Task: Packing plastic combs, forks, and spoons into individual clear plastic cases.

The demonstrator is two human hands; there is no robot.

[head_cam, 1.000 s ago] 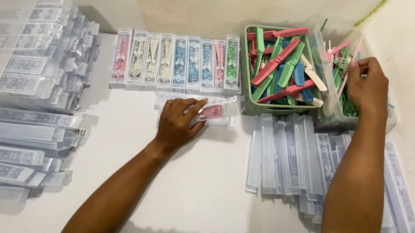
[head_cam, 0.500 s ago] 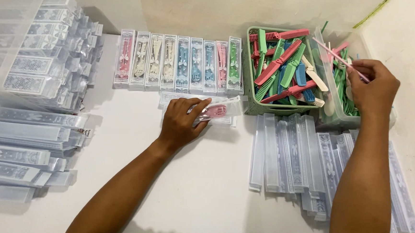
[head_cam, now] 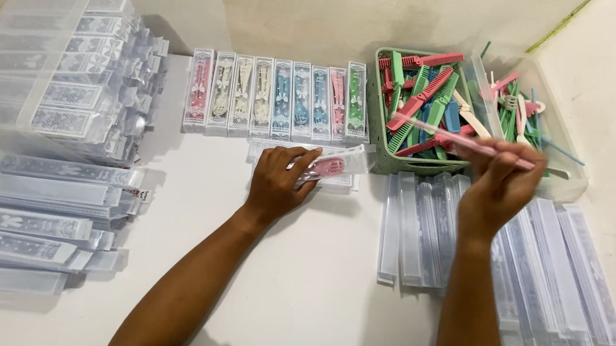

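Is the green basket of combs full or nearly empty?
Full. The green basket is heaped with green, pink and blue combs reaching its rim, some poking above it. How deep the pile goes cannot be told.

The left hand (head_cam: 279, 182) lies palm down, fingers spread and pointing right, forearm stretched out diagonally. The right hand (head_cam: 496, 191) is raised, fingers pinched together, forearm nearly upright in the frame.
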